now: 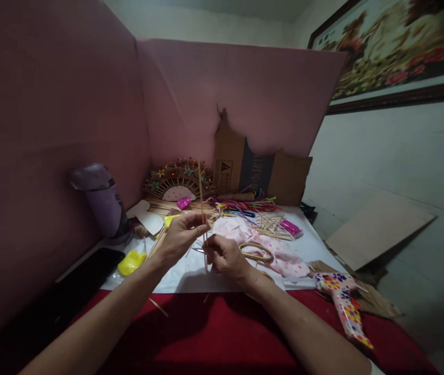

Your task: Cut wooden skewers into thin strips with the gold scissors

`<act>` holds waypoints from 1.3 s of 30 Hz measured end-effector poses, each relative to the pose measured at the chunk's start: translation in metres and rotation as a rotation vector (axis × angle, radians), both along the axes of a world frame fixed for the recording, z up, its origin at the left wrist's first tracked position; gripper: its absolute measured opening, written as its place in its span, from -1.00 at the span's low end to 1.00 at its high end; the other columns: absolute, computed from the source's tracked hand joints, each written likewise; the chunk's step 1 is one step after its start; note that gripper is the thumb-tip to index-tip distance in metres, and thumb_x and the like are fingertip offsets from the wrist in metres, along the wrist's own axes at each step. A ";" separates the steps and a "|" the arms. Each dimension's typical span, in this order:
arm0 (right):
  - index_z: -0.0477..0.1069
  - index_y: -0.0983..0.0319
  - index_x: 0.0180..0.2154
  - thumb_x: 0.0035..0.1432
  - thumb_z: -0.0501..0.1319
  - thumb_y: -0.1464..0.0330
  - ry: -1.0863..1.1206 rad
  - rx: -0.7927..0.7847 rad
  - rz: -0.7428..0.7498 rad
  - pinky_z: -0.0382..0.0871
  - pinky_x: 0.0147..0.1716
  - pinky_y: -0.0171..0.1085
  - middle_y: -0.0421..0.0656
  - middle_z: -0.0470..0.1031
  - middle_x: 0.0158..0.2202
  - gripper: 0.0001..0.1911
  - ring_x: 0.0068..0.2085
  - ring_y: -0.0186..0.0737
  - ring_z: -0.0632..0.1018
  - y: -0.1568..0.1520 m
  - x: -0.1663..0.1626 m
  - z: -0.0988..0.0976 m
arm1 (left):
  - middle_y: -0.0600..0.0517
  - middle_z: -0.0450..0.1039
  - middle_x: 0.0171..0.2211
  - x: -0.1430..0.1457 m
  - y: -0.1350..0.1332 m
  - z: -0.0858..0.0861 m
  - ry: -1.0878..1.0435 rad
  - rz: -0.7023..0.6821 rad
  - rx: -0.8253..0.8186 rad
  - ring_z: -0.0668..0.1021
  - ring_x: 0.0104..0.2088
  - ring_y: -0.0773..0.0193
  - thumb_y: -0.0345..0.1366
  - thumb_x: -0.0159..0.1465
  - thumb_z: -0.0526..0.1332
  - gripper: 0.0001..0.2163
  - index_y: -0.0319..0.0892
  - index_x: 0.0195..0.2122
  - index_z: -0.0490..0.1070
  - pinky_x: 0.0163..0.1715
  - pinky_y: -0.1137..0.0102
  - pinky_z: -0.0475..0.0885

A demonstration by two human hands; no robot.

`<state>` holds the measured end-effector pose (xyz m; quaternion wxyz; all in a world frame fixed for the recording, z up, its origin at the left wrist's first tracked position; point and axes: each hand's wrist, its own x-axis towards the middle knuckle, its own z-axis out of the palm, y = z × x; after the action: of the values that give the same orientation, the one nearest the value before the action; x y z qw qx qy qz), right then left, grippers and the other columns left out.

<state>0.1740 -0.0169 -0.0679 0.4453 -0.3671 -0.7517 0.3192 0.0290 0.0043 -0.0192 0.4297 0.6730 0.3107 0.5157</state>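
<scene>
Thin wooden sticks (200, 190) stand upright between my two hands, above the white sheet; how many there are I cannot tell. My left hand (185, 234) is closed in a pinch around their middle. Just below and to the right, my right hand (225, 258) has its fingers closed on the lower part of the same sticks. Scissors with gold handles (257, 253) lie by my right hand, partly hidden behind it. Pink spotted cloth (280, 255) spreads beyond that hand. A yellow packet (131, 262) rests left of my left forearm.
A decorated half-round fan piece (179, 179) and torn cardboard (232, 166) stand at the back. Coloured pipe cleaners (241, 204) and loose sticks (272, 224) lie before them. Left are a purple bottle (105, 208) and a black phone (89, 268); right, a flowered glue gun (345, 302).
</scene>
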 end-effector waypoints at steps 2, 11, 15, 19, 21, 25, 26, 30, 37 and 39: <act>0.24 0.23 -0.42 0.09 0.06 0.47 -0.033 0.009 0.004 0.21 -0.59 -0.43 -0.30 0.31 -0.60 -0.94 -0.61 -0.44 0.35 0.000 0.001 -0.001 | 0.10 0.35 -0.58 0.002 -0.001 -0.003 0.007 0.016 0.012 0.28 -0.64 0.51 -0.29 0.06 0.25 -0.85 -0.26 -0.37 0.43 -0.69 0.58 0.18; 0.34 0.24 -0.41 -0.01 0.03 0.58 -0.098 0.056 0.101 0.25 -0.49 -0.42 -0.27 0.34 -0.56 -0.81 -0.52 -0.40 0.37 0.003 0.004 -0.006 | 0.14 0.29 -0.69 0.005 -0.011 -0.021 -0.044 0.014 -0.003 0.32 -0.71 0.47 -0.29 0.08 0.22 -0.88 -0.24 -0.48 0.39 -0.75 0.55 0.23; 0.35 0.24 -0.39 0.03 0.02 0.55 -0.050 -0.001 0.117 0.25 -0.50 -0.42 -0.28 0.34 -0.57 -0.81 -0.54 -0.41 0.38 0.002 0.003 -0.008 | 0.13 0.29 -0.70 0.006 -0.012 -0.023 -0.053 0.004 0.018 0.35 -0.71 0.47 -0.28 0.09 0.22 -0.87 -0.25 -0.51 0.39 -0.75 0.55 0.24; 0.35 0.24 -0.40 0.07 0.05 0.49 -0.011 -0.091 0.149 0.23 -0.54 -0.44 -0.30 0.31 -0.60 -0.88 -0.59 -0.43 0.37 0.003 0.003 -0.010 | 0.13 0.30 -0.71 0.006 -0.013 -0.023 -0.086 0.009 -0.003 0.33 -0.73 0.47 -0.26 0.07 0.24 -0.85 -0.25 -0.53 0.39 -0.76 0.55 0.23; 0.35 0.24 -0.40 0.07 0.06 0.45 0.006 -0.139 0.162 0.23 -0.55 -0.44 -0.31 0.30 -0.61 -0.90 -0.59 -0.43 0.36 0.003 0.003 -0.011 | 0.12 0.30 -0.72 0.006 -0.014 -0.021 -0.099 0.000 -0.015 0.33 -0.73 0.46 -0.24 0.06 0.26 -0.82 -0.26 -0.54 0.39 -0.76 0.54 0.23; 0.34 0.24 -0.41 0.03 0.07 0.47 0.054 -0.189 0.211 0.23 -0.57 -0.44 -0.31 0.28 -0.59 -0.90 -0.58 -0.44 0.34 0.004 0.004 -0.013 | 0.11 0.31 -0.73 0.003 -0.013 -0.018 -0.100 -0.089 -0.063 0.34 -0.73 0.45 -0.20 0.07 0.26 -0.78 -0.27 -0.55 0.40 -0.76 0.53 0.23; 0.35 0.24 -0.41 0.01 0.07 0.49 0.063 -0.190 0.222 0.23 -0.56 -0.45 -0.30 0.28 -0.58 -0.89 -0.58 -0.45 0.34 0.004 0.004 -0.013 | 0.10 0.32 -0.72 0.001 -0.013 -0.017 -0.097 -0.115 -0.083 0.34 -0.73 0.45 -0.19 0.08 0.26 -0.77 -0.28 -0.55 0.41 -0.75 0.53 0.23; 0.33 0.24 -0.42 -0.01 0.08 0.49 0.065 -0.196 0.212 0.24 -0.58 -0.44 -0.30 0.30 -0.59 -0.91 -0.60 -0.44 0.35 0.006 0.002 -0.012 | 0.10 0.33 -0.71 -0.002 -0.011 -0.015 -0.103 -0.159 -0.154 0.34 -0.71 0.46 -0.21 0.06 0.28 -0.79 -0.29 -0.55 0.43 -0.73 0.53 0.23; 0.27 0.24 -0.49 0.04 0.09 0.44 0.062 -0.189 0.164 0.23 -0.61 -0.44 -0.30 0.31 -0.63 -0.92 -0.62 -0.43 0.37 0.005 -0.002 -0.011 | 0.03 0.46 -0.54 0.002 -0.011 -0.007 -0.221 -0.065 -0.121 0.28 -0.73 0.53 -0.23 0.06 0.29 -0.81 -0.28 -0.43 0.49 -0.78 0.55 0.14; 0.27 0.24 -0.50 0.04 0.09 0.46 0.058 -0.177 0.164 0.22 -0.61 -0.45 -0.31 0.31 -0.63 -0.91 -0.63 -0.44 0.36 0.004 -0.002 -0.010 | 0.05 0.43 -0.59 0.003 -0.012 -0.005 -0.203 -0.070 -0.118 0.26 -0.74 0.54 -0.23 0.05 0.29 -0.82 -0.28 -0.45 0.49 -0.79 0.57 0.11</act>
<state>0.1718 -0.0132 -0.0784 0.4052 -0.3331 -0.7348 0.4301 0.0320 -0.0074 -0.0246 0.5154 0.6015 0.2717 0.5465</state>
